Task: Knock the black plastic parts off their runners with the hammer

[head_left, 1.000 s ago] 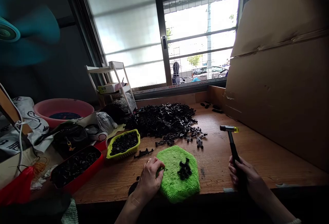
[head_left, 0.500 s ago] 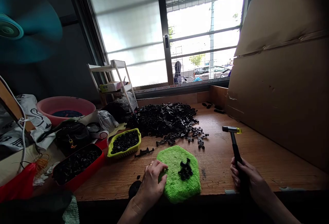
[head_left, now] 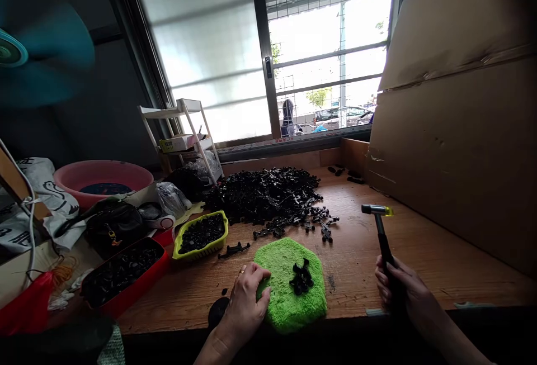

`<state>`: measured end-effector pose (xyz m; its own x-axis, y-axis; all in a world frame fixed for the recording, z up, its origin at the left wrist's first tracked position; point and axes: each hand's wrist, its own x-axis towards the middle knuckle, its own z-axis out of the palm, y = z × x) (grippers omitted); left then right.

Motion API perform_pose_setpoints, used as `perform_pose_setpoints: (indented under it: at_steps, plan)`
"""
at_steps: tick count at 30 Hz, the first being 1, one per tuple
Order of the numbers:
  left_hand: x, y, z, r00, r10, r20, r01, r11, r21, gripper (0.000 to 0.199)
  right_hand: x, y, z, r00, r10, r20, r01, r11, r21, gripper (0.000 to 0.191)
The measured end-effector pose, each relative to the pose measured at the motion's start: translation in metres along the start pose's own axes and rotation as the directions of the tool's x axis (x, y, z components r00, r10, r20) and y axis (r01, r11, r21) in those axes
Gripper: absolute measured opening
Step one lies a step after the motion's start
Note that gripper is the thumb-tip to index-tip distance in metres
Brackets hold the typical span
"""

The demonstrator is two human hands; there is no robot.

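Observation:
My right hand (head_left: pixel 403 284) is wrapped around the black handle of a small hammer (head_left: pixel 380 231), whose head has a dark face on one side and a yellow one on the other. The hammer is raised to the right of a fuzzy green pad (head_left: pixel 281 303) at the table's front edge. A cluster of black plastic parts (head_left: pixel 302 276) lies on the pad. At the pad's left side rests my left hand (head_left: pixel 249 298), its fingers bent and thumb apart, with nothing visible in it. Beside its wrist lies a black disc (head_left: pixel 218 312), partly covered.
A large heap of black plastic parts (head_left: pixel 268 194) fills the table's back. To the left stand a yellow basket (head_left: pixel 201 252) and a red bin (head_left: pixel 130 298), both filled with small black pieces. A cardboard sheet (head_left: pixel 453 147) walls the right; a fan (head_left: pixel 50 57) spins at upper left.
The whole view has shifted slightly. Both hands, the hammer and the parts on the pad keep nearly the same places.

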<state>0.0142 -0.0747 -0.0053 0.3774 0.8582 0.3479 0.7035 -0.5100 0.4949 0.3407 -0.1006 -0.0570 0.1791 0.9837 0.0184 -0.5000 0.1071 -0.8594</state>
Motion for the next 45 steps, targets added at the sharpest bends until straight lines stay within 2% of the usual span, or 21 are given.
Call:
perform_pose_setpoints:
  at_steps: [4,8,12,16,21,25,27,31,36,39,42,45]
  plan:
    - [-0.001,0.004,-0.002,0.999,0.015,0.041,-0.016,1.000,0.018,0.017,-0.001,0.000,0.000,1.000,-0.004,-0.007,0.004,1.000,-0.001,0.012]
    - [-0.004,0.004,-0.006,0.998,0.030,0.055,-0.028,0.998,-0.048,0.013,-0.001,0.001,0.000,1.000,0.008,-0.015,-0.008,1.000,0.001,0.011]
    - [-0.004,-0.003,-0.006,1.000,0.003,0.003,-0.003,0.995,-0.100,0.018,0.000,0.002,0.000,1.000,0.008,-0.018,-0.007,1.000,0.002,0.011]
    - [-0.008,-0.002,-0.003,1.000,0.027,-0.010,-0.028,0.999,-0.029,0.021,0.000,0.002,-0.002,1.000,0.006,-0.023,-0.006,1.000,-0.003,0.011]
    - [-0.021,0.003,-0.002,0.996,0.074,0.049,-0.072,0.997,-0.031,0.024,-0.001,0.000,0.001,1.000,0.013,-0.027,-0.013,1.000,0.003,0.011]
    - [-0.027,-0.009,-0.003,0.997,0.072,0.020,-0.072,0.997,0.034,0.036,-0.003,-0.002,0.005,0.999,0.009,-0.034,-0.008,1.000,0.006,0.012]
    - [-0.029,-0.018,-0.003,0.995,0.081,0.063,-0.089,0.988,0.125,0.047,-0.003,-0.003,0.006,0.999,0.005,-0.038,-0.004,1.000,0.008,0.014]
    - [-0.037,-0.024,0.000,0.968,0.140,0.208,-0.192,0.947,0.256,0.068,-0.005,-0.004,0.006,0.999,0.007,-0.038,-0.007,1.000,0.010,0.015]
    - [-0.042,-0.017,0.014,0.937,0.233,0.260,-0.297,0.923,0.244,0.074,-0.005,-0.004,0.005,0.999,0.014,-0.032,-0.014,1.000,0.016,0.014]
    - [-0.039,-0.013,0.025,0.889,0.351,0.295,-0.402,0.906,0.134,0.070,-0.005,-0.004,0.004,1.000,0.008,-0.031,-0.007,1.000,0.014,0.014]
    - [-0.032,0.005,0.034,0.778,0.513,0.362,-0.509,0.853,-0.114,0.064,-0.005,-0.004,0.005,1.000,0.004,-0.028,-0.004,1.000,0.007,0.014]
    - [-0.019,0.038,0.038,0.691,0.601,0.401,-0.499,0.799,-0.336,0.051,-0.005,-0.004,0.005,1.000,0.011,-0.025,-0.011,1.000,-0.001,0.014]
